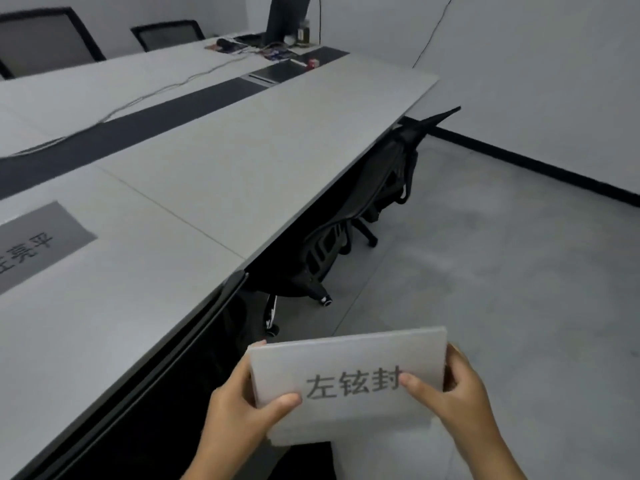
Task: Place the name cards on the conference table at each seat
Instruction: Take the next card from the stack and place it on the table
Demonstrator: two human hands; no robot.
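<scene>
The left hand (239,407) and right hand (450,393) both keep a narrow grip, thumbs on top, pinching the side edges of a stack of name cards (349,379) held above the floor beside the counter (214,174); the top card is white with dark printed characters; another card (38,244), seemingly grey, lies flat on the counter at left.

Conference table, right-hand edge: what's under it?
Under the conference table edge, two black office chairs are pushed in, wheeled bases showing on the floor. Their seats and everything deeper under the top are hidden in shadow.
</scene>
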